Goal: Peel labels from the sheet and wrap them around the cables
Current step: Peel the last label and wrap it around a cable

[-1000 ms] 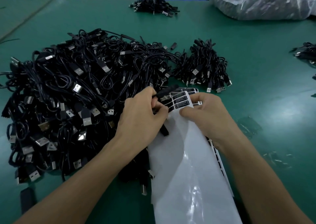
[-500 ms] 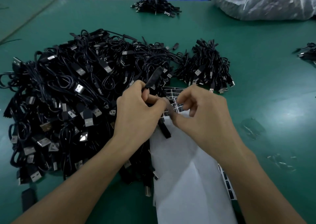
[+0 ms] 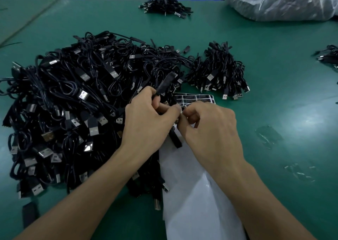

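A black cable (image 3: 165, 83) is gripped in the left hand (image 3: 146, 124), whose fingers are curled round it; one plug end sticks up past the knuckles, and the other end hangs below the hands over the sheet (image 3: 192, 194). The right hand (image 3: 212, 131) is held against the left, its fingers curled, and a small pale label (image 3: 181, 112) is pinched between thumb and forefinger right at the cable. How far the label is wrapped cannot be told. The sheet lies on the green counter (image 3: 274, 97) under both hands, its remaining dark labels (image 3: 196, 98) seen just beyond the fingertips. A large pile (image 3: 73, 102) of black cables is spread to the left, touching the sheet's edge. A smaller bundle (image 3: 219, 71) is set just beyond the sheet. A clear bag (image 3: 283, 0) is lying at the far right.
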Tool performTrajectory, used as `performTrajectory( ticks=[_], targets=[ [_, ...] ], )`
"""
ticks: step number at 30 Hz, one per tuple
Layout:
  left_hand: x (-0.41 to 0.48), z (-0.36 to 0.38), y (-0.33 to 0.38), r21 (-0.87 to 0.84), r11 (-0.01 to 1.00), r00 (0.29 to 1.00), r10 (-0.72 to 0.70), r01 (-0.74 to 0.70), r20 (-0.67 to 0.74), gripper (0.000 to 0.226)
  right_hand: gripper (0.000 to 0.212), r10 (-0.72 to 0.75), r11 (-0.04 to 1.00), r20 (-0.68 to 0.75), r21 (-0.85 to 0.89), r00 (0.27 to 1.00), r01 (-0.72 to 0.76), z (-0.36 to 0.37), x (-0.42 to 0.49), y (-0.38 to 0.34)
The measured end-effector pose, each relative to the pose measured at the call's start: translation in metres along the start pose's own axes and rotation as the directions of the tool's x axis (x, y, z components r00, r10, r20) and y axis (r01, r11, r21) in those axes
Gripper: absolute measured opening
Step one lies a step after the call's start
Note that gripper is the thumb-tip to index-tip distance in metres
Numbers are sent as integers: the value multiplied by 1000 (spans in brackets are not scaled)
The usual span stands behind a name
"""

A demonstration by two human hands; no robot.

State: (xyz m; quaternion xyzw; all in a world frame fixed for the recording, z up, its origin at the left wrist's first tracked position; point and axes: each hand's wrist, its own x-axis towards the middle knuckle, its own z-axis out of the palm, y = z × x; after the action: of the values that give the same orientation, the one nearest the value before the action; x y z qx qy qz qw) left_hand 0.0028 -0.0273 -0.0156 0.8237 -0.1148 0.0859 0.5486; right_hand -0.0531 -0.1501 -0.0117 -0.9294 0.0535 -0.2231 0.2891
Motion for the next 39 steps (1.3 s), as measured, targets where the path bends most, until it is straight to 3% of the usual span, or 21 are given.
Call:
performTrajectory(
  ticks=[4, 7, 10, 13, 22, 28, 34, 39],
  targets=[
    [-2, -1, 5, -104, 994, 1000, -13, 16, 28, 55, 11, 12, 999, -45, 35, 999, -10, 0, 1, 4],
    [0, -5, 8, -201, 977, 996, -66, 78, 66, 67, 15, 138, 963, -50, 239, 989, -122, -2, 6, 8],
    [4, -7, 11, -294, 939, 983, -156, 178, 97, 53, 16, 264, 800, 49, 546, 963, -247, -5, 12, 13],
    [7, -9, 13, -366, 902, 971, -186, 230, 152, 34, 17, 309, 609, 170, 720, 936, -332, -8, 15, 15],
    [5, -10, 10, -417, 867, 955, -188, 271, 228, 13, 21, 319, 285, 346, 853, 882, -437, -10, 19, 14],
    [2, -8, 6, -392, 888, 956, -146, 239, 253, 12, 11, 312, 291, 334, 858, 889, -424, -9, 18, 16],
    [1, -7, 6, -398, 881, 951, -156, 257, 268, 8, 49, 296, 283, 338, 862, 893, -420, -10, 18, 16],
    [1, -8, 5, -387, 880, 942, -165, 274, 293, 8, 10, 258, 369, 317, 841, 913, -396, -11, 17, 17]
  ],
)
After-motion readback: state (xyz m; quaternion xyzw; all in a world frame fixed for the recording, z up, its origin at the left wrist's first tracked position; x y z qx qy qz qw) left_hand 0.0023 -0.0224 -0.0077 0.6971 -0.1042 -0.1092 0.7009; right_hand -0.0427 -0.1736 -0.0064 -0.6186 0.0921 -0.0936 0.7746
